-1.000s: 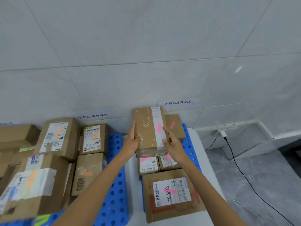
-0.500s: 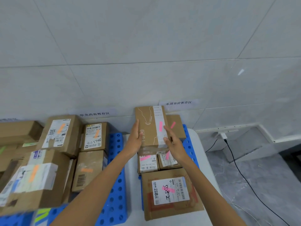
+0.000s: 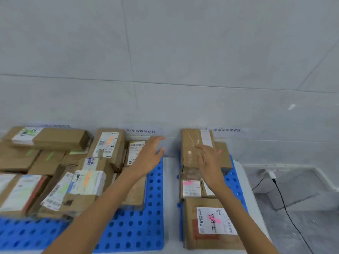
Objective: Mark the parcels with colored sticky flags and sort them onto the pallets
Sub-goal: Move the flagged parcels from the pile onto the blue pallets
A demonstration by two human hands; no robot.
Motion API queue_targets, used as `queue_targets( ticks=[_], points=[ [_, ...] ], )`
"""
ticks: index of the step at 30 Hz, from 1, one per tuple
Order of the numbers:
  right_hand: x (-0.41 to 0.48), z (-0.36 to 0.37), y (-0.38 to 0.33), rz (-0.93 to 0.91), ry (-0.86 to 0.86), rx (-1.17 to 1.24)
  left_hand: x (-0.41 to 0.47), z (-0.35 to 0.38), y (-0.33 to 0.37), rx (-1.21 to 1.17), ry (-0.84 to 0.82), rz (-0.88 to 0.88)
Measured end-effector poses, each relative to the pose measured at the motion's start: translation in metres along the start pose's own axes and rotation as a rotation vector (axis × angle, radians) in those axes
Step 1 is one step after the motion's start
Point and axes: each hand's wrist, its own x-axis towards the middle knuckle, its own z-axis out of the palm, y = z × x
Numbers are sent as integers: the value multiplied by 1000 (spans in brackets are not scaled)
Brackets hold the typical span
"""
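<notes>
A brown parcel with a white line drawing (image 3: 192, 145) lies on top of the stack on the right blue pallet (image 3: 231, 178), against the wall. My right hand (image 3: 207, 160) hovers over it with fingers spread, holding nothing. My left hand (image 3: 148, 154) is open in the air above the gap between the pallets, clear of the parcel. Below the stack lie two small parcels with pink flags (image 3: 190, 187) and a large box with a pink-marked label (image 3: 214, 224). The left blue pallet (image 3: 135, 230) carries several parcels with orange flags (image 3: 108, 143).
Further left lie parcels with green flags (image 3: 47, 156). Paper zone labels (image 3: 141, 131) are stuck on the tiled wall behind the pallets. A black cable (image 3: 286, 206) runs across the grey floor from a wall plug at the right.
Both hands have let go of the line-drawing parcel, which now rests on the right stack. My left hand has moved left, off the parcel. The camera has turned left.
</notes>
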Motion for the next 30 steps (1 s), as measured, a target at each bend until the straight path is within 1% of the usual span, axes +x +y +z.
queue_targets(
  ticks=[3,6,10,12,15,18,21,27,30],
  points=[
    [-2,27,-57,-88,-64,45,-28,-64,-20,27,89,10],
    [-11,68,-118,-228,-135,104,-72,-131,-52,63,189,-16],
    [-33,138,-206,-329,-203,169,-146,-217,-118,116,284,-164],
    [-48,178,-247,-359,-283,184,-184,-254,-156,120,308,-206],
    [-71,239,-303,-353,-415,211,-242,-304,-210,92,355,-294],
    [-95,294,-350,-354,-503,249,-292,-347,-251,91,365,-348],
    [-116,335,-387,-331,-571,252,-329,-383,-286,106,414,-434],
    [-132,379,-435,-289,-690,238,-364,-421,-326,90,457,-504],
    [-127,391,-437,-294,-724,223,-363,-427,-335,75,474,-505]
  ],
)
